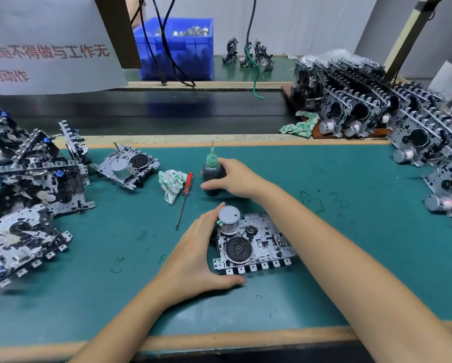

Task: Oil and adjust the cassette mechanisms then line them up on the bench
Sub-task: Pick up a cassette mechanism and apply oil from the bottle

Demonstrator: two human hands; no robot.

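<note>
1. Your right hand (pixel 236 179) grips the dark oil bottle with the green nozzle and thin needle tip (pixel 213 175); fingers and thumb curl round its body. The bottle stands upright near the middle of the green-matted bench (pixel 350 244).
2. Your left hand (pixel 198 254) cups the left side of the flat silver metal cassette mechanism (pixel 256 247). The thumb lies along its near-left corner on the mat and the fingers curl up against its round silver motor (pixel 228 220).
3. That mechanism lies flat just nearer to you than the bottle, with its black flywheel (pixel 238 248) facing up.
4. A red-handled screwdriver (pixel 185 199) lies on the mat just left of the bottle, touching a crumpled white-and-green cloth (pixel 172 183).
5. A second silver mechanism (pixel 126 166) lies towards the far-left part of the bench, beyond the cloth.
6. A loose pile of mechanisms (pixel 25 200) fills the bench's left edge.
7. Upright mechanisms stand in rows (pixel 376 106) along the far-right corner and right edge.
8. A blue plastic bin (pixel 177 48) sits on the far shelf behind the black strip.
</note>
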